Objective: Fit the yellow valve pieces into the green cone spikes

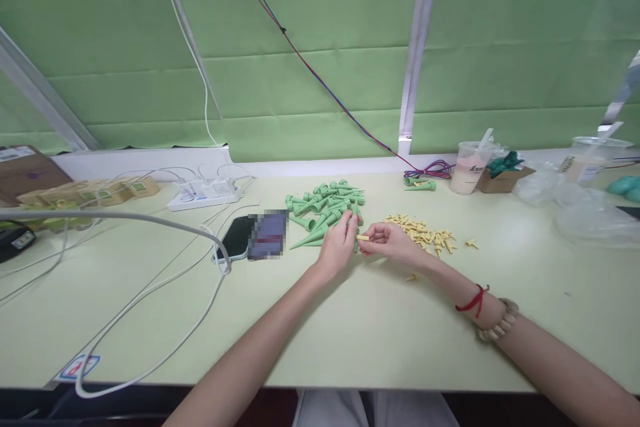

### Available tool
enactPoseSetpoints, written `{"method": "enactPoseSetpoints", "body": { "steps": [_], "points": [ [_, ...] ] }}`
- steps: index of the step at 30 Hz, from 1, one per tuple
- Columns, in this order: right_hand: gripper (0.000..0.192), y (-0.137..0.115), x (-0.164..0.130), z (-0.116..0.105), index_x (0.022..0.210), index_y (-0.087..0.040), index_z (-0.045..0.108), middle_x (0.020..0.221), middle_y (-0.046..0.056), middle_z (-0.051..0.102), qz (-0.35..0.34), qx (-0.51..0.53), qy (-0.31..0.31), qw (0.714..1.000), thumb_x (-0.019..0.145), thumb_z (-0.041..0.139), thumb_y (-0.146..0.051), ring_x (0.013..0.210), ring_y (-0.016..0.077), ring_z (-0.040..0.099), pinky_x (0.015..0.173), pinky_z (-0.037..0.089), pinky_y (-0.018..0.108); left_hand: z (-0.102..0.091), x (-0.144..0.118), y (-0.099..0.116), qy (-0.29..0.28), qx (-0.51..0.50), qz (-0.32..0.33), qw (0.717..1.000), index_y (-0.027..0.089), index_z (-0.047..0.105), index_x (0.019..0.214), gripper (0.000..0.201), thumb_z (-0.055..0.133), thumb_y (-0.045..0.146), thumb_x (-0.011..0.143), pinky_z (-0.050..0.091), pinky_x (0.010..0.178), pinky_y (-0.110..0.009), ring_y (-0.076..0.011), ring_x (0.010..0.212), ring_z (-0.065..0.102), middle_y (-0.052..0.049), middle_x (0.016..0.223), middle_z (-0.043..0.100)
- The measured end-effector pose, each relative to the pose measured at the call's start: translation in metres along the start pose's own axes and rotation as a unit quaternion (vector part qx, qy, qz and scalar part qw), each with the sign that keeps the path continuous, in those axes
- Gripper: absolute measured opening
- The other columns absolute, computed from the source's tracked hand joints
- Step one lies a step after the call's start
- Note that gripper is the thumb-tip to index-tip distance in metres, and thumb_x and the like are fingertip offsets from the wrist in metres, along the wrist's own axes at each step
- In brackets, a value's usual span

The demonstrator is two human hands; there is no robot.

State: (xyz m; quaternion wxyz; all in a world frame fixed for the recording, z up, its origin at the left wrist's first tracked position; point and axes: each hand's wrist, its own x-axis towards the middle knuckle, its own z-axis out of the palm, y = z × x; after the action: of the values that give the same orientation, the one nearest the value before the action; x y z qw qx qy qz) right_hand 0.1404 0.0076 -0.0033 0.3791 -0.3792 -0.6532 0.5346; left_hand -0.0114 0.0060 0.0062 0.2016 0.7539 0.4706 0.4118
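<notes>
My left hand [340, 241] is closed around a green plastic spike [356, 209], whose body shows just past the fingers. Close beside it, my right hand [389, 242] pinches a small yellow plastic piece [363, 237], which points toward the green spike; whether the two touch I cannot tell. Behind my left hand lies a heap of green cone-shaped spikes [320, 203]. Several small yellow branched pieces [425, 232] are spread in a pile beyond my right hand. One loose yellow piece [411, 277] lies under my right forearm, another [471, 243] to the right.
Two phones [235, 238] lie left of the green heap, near a white power strip [203, 195] and looping white cables [150, 293]. A drink cup [467, 170], small cardboard box [500, 179] and plastic bags [590, 213] stand at the right. Green spikes [420, 184] lie at the back.
</notes>
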Motion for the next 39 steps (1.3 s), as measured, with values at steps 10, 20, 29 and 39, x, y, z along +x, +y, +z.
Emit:
{"method": "enactPoseSetpoints", "body": {
  "steps": [10, 20, 29, 39],
  "points": [
    [0.016, -0.009, -0.005, -0.01, 0.062, -0.017, 0.054, 0.065, 0.002, 0.064, -0.132, -0.174, -0.028, 0.975, 0.068, 0.063, -0.029, 0.062, 0.0131, 0.06, 0.061, 0.047, 0.026, 0.002, 0.001, -0.001, -0.085, -0.096, -0.044, 0.991, 0.02, 0.051, 0.081, 0.037, 0.026, 0.047, 0.087, 0.037, 0.042, -0.024, -0.0104, 0.038, 0.047, 0.003, 0.06, 0.053],
    [0.036, 0.003, 0.002, -0.005, 0.078, -0.013, 0.062, 0.071, 0.004, 0.06, 0.08, 0.084, -0.054, 0.992, 0.075, 0.057, -0.048, 0.059, 0.0111, 0.059, 0.064, 0.053, 0.029, -0.001, 0.001, 0.002, 0.0, -0.046, 0.013, 0.999, 0.02, 0.049, 0.082, 0.031, 0.026, 0.041, 0.089, 0.036, 0.052, -0.024, -0.0114, 0.048, 0.047, 0.004, 0.056, 0.045],
    [0.021, 0.006, 0.001, -0.004, 0.074, -0.015, 0.058, 0.073, -0.002, 0.055, 0.109, 0.205, -0.082, 0.969, 0.067, 0.07, -0.031, 0.069, 0.0078, 0.056, 0.075, 0.051, 0.025, 0.0, -0.003, 0.003, -0.053, 0.106, 0.017, 0.993, 0.022, 0.051, 0.095, 0.031, 0.028, 0.041, 0.088, 0.03, 0.052, -0.026, -0.0177, 0.05, 0.05, -0.002, 0.056, 0.052],
    [0.016, -0.002, -0.003, 0.006, 0.068, -0.018, 0.052, 0.076, 0.003, 0.054, -0.126, -0.127, 0.058, 0.982, 0.073, 0.06, -0.031, 0.072, 0.0138, 0.053, 0.064, 0.05, 0.028, 0.009, -0.001, -0.008, -0.008, -0.08, -0.057, 0.995, 0.021, 0.042, 0.082, 0.033, 0.024, 0.048, 0.088, 0.037, 0.048, -0.023, -0.0114, 0.051, 0.045, 0.002, 0.063, 0.045]
  ]
}}
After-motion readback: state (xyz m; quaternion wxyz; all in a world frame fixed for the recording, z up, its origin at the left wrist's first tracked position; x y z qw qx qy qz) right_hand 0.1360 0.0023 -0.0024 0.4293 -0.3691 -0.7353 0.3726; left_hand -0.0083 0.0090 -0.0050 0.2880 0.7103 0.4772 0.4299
